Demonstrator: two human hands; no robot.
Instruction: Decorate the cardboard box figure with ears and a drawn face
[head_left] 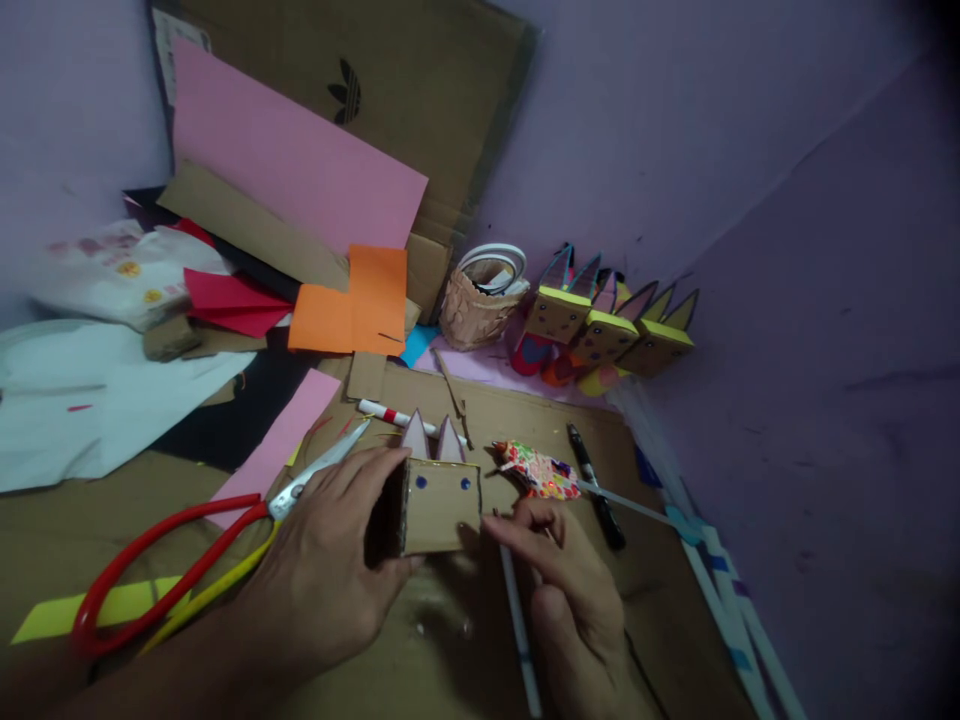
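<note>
My left hand (pixel 330 575) grips a small cardboard box (pixel 439 505) with two pointed ears and two blue dot eyes, fingers wrapped over its top and left side. My right hand (pixel 566 600) is closed round a thin white pen (pixel 519 625) whose tip sits just right of the box's lower corner. A patterned red paper piece (pixel 540 472) lies just beyond my right hand. Scissors (pixel 225 540) with red and yellow handles lie to the left of my left hand.
A black marker (pixel 596 485) and a red-and-white marker (pixel 390 413) lie on the cardboard sheet (pixel 660 580). Three finished eared boxes (pixel 607 330) lean against the purple wall beside a woven basket (pixel 480 300). Pink (pixel 292 160), orange (pixel 352 300) and red paper pile up at the left.
</note>
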